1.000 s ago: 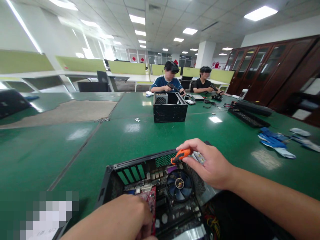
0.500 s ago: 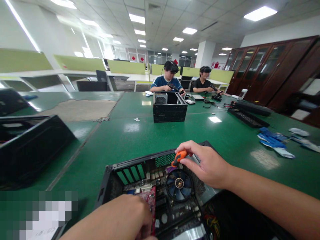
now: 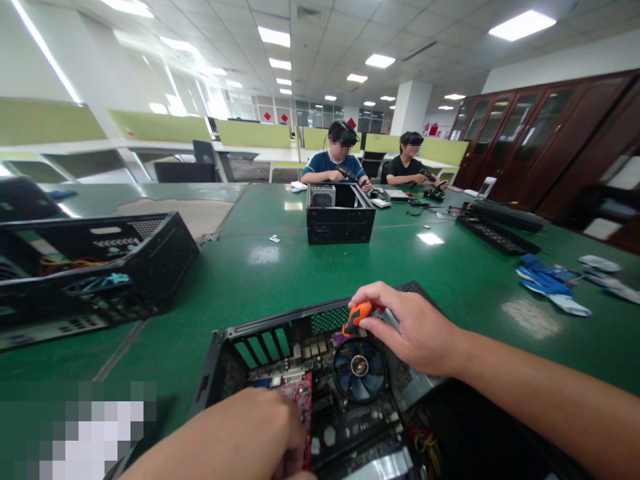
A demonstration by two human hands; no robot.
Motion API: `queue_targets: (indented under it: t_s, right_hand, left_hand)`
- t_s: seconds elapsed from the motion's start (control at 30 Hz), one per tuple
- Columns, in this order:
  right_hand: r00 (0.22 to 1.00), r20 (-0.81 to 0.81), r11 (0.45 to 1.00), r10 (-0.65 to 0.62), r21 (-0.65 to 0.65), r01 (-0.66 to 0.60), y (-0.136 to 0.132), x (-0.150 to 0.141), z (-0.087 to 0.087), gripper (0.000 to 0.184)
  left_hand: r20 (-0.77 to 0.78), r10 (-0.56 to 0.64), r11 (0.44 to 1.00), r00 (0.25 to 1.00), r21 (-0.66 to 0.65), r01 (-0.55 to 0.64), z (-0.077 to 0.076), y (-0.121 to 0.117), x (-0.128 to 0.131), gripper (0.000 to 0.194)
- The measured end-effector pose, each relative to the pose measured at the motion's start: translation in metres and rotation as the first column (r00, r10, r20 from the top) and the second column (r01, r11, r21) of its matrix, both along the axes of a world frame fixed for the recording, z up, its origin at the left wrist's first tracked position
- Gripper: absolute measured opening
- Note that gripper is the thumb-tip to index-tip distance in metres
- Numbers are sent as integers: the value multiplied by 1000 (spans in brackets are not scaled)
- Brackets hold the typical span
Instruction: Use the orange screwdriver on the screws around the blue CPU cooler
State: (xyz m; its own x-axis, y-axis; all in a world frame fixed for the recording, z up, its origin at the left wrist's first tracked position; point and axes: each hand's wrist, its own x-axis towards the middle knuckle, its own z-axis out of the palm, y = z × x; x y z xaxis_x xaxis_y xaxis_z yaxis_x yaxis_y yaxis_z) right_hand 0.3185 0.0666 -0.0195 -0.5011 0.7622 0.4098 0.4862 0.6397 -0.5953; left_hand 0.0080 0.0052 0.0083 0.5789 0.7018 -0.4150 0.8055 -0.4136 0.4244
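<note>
An open black computer case (image 3: 235, 333) lies on the green table right below me, showing a motherboard with a round blue fan (image 3: 359, 368) and a red expansion card (image 3: 299, 400). My right hand (image 3: 417, 330) is closed on an orange-handled screwdriver (image 3: 356, 317) held over the case's far rim, just above the fan. My left hand (image 3: 240, 437) reaches into the case's left part with its fingers curled at the red card; whether it grips the card is hidden.
A second open case (image 3: 95, 267) sits at the left on the green table (image 3: 280, 267). A third case (image 3: 340, 215) stands mid-table before two seated people. Black keyboards (image 3: 495, 235) and blue-white packets (image 3: 547, 283) lie at the right.
A black computer case has come in from the left and now rests on the table. My hands have barely moved; the screwdriver has tipped slightly downward.
</note>
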Motion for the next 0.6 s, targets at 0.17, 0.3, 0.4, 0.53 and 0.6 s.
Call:
queue_targets:
  t_s: [0.17, 0.3, 0.4, 0.53, 0.6]
  right_hand:
    - [1000, 24, 1000, 17, -1, -17, 4, -3, -1, 25]
    - [998, 5, 995, 67, 77, -68, 6, -2, -3, 33]
    - [998, -11, 991, 69, 116, -67, 6, -1, -3, 38]
    - [999, 9, 995, 50, 86, -51, 7, 0, -3, 38]
    - [999, 9, 996, 50, 74, -50, 8, 0, -3, 38]
  left_hand:
    - [-44, 14, 1000, 999, -26, -15, -2, 2, 0, 27]
    - [-52, 22, 999, 998, -30, -23, -4, 0, -3, 23]
    - [-37, 24, 999, 999, -26, -24, -3, 0, -3, 21]
    - [40, 21, 999, 999, -28, -20, -1, 1, -1, 21]
    - [30, 8, 1000, 1000, -15, -7, -1, 2, -1, 23]
